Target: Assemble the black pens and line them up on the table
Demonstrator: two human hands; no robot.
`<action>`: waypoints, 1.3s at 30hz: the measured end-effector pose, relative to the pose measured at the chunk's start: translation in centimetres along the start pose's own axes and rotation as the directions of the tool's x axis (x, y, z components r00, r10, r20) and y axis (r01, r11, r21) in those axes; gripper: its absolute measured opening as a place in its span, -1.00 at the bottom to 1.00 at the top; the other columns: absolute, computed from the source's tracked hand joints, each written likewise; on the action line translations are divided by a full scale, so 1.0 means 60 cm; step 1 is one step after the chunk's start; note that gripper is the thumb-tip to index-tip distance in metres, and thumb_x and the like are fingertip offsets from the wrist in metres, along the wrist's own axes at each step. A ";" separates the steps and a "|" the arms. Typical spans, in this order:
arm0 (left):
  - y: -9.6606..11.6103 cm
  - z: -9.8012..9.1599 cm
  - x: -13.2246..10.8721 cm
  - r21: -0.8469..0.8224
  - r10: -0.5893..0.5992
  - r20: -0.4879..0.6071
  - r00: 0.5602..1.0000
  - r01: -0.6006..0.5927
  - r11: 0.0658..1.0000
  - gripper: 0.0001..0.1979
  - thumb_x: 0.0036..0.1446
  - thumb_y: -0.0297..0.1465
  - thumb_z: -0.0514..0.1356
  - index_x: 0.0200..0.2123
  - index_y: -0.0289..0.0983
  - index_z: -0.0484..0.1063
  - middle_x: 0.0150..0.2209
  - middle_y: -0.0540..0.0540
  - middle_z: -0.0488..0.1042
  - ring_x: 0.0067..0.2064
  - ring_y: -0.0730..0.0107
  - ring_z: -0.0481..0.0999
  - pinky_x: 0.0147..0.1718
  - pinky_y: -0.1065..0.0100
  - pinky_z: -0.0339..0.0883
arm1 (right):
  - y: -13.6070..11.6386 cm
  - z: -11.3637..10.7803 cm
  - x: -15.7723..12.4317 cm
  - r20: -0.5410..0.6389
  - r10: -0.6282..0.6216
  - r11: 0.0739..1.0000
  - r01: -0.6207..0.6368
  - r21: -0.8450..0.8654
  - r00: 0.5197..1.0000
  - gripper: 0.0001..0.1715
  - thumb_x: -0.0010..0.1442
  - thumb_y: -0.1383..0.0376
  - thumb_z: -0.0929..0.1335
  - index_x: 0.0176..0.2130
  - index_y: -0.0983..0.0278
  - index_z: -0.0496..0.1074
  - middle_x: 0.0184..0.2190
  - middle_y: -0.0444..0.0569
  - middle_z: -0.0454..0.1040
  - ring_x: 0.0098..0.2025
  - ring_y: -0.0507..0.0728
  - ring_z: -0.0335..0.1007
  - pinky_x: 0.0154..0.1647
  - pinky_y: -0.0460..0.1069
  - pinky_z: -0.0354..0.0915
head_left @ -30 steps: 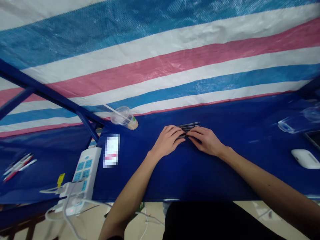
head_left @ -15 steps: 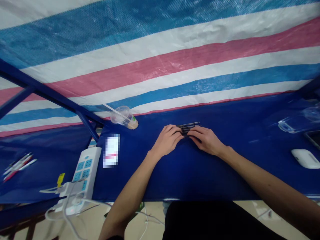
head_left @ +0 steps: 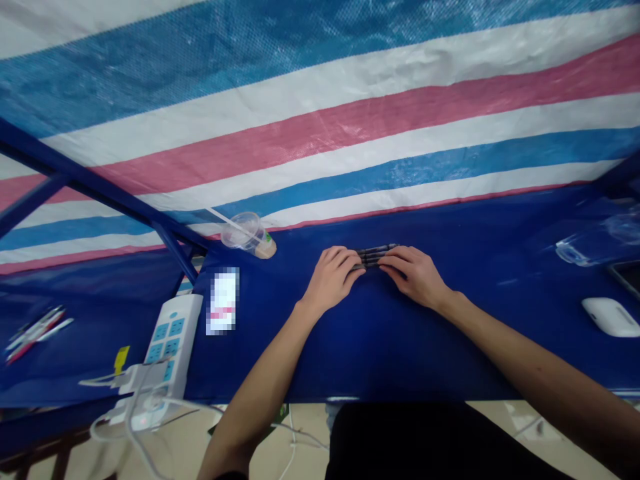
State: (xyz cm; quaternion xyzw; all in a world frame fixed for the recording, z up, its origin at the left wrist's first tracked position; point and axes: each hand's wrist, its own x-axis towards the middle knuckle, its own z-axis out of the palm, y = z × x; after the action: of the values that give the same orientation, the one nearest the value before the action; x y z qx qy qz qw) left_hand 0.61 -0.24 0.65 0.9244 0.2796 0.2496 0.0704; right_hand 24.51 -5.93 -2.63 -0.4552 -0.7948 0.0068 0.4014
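Several dark pens (head_left: pixel 371 257) lie side by side on the blue tabletop (head_left: pixel 380 333), pointing left to right. My left hand (head_left: pixel 334 272) is closed around their left ends, its fingertips over them and its thumb at the near side. At the right ends, my right hand (head_left: pixel 413 272) grips the same bundle between fingers and thumb. The middle of the pens shows in the gap between the hands. Their outer ends are mostly hidden under my fingers.
A plastic cup (head_left: pixel 245 233) with a straw, a lit phone (head_left: pixel 223 301) and a white power strip (head_left: pixel 175 340) with cords are on the left. To the right are a clear bottle (head_left: pixel 587 247) and a white case (head_left: pixel 611 317). More pens (head_left: pixel 37 333) lie far left.
My hands have moved slightly apart along the pens, leaving more of their middle showing. The near pen now sits closer in line with the others.
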 end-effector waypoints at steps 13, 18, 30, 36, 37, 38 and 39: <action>-0.013 -0.004 -0.002 0.017 -0.108 -0.131 0.985 0.111 0.994 -0.84 0.41 -0.32 0.16 -0.05 -0.23 0.47 -0.08 -0.15 0.57 0.05 0.17 0.46 0.03 0.12 0.36 | 0.008 -0.003 0.000 -0.118 0.126 0.991 -0.130 -0.023 0.985 -0.85 0.39 0.32 0.33 -0.13 0.20 0.53 -0.15 0.03 0.58 -0.25 0.16 0.47 -0.26 0.09 0.31; -0.013 -0.005 -0.002 0.016 -0.104 -0.132 0.986 0.107 0.994 -0.85 0.40 -0.32 0.18 -0.06 -0.22 0.47 -0.08 -0.14 0.58 0.04 0.17 0.46 0.02 0.12 0.36 | 0.007 -0.003 0.002 -0.117 0.121 0.992 -0.125 -0.026 0.986 -0.85 0.40 0.32 0.33 -0.12 0.20 0.52 -0.16 0.03 0.57 -0.25 0.16 0.48 -0.26 0.09 0.32; -0.001 0.002 -0.001 -0.008 -0.015 -0.083 0.996 0.015 1.000 -0.83 0.39 -0.27 0.20 -0.09 -0.23 0.50 -0.08 -0.13 0.59 0.04 0.17 0.46 0.04 0.10 0.36 | 0.001 0.005 -0.002 -0.062 0.072 0.989 -0.063 0.132 0.995 -0.80 0.39 0.27 0.37 0.00 0.17 0.53 -0.11 0.06 0.58 -0.10 0.22 0.55 -0.05 0.16 0.52; 0.006 0.011 -0.001 -0.008 0.038 -0.084 0.996 -0.039 0.999 -0.83 0.37 -0.27 0.23 -0.09 -0.25 0.50 -0.11 -0.10 0.60 0.02 0.20 0.47 0.03 0.12 0.36 | -0.001 0.009 -0.004 -0.056 0.003 0.993 0.004 0.121 0.998 -0.83 0.38 0.29 0.38 -0.04 0.18 0.54 -0.12 0.06 0.59 -0.14 0.21 0.56 -0.09 0.14 0.53; 0.008 0.012 -0.001 -0.008 0.046 -0.084 0.995 -0.047 0.999 -0.83 0.38 -0.28 0.22 -0.10 -0.25 0.50 -0.11 -0.10 0.60 0.01 0.21 0.47 0.03 0.12 0.36 | -0.001 0.009 -0.004 -0.054 -0.007 0.994 0.013 0.113 0.999 -0.84 0.37 0.30 0.38 -0.05 0.19 0.54 -0.12 0.06 0.59 -0.15 0.20 0.56 -0.10 0.14 0.53; 0.009 0.013 -0.001 -0.010 0.052 -0.084 0.995 -0.053 0.999 -0.83 0.38 -0.28 0.22 -0.10 -0.25 0.50 -0.12 -0.10 0.60 0.01 0.22 0.47 0.03 0.12 0.36 | -0.001 0.009 -0.004 -0.049 -0.014 0.994 0.020 0.105 0.999 -0.84 0.37 0.30 0.38 -0.05 0.19 0.54 -0.12 0.07 0.59 -0.15 0.20 0.56 -0.11 0.14 0.53; 0.010 0.014 -0.001 -0.012 0.055 -0.083 0.995 -0.056 0.998 -0.83 0.38 -0.28 0.22 -0.10 -0.25 0.50 -0.12 -0.10 0.60 0.01 0.22 0.48 0.03 0.12 0.36 | -0.001 0.009 -0.004 -0.045 -0.019 0.995 0.023 0.099 0.999 -0.85 0.38 0.30 0.38 -0.06 0.20 0.54 -0.12 0.07 0.59 -0.15 0.20 0.56 -0.11 0.14 0.53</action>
State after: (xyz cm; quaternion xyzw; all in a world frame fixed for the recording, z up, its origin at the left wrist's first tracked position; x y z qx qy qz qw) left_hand 1.27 -0.78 0.04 0.9201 0.2547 0.2916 0.0586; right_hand 24.16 -5.96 -3.13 -0.4262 -0.7892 0.0324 0.4410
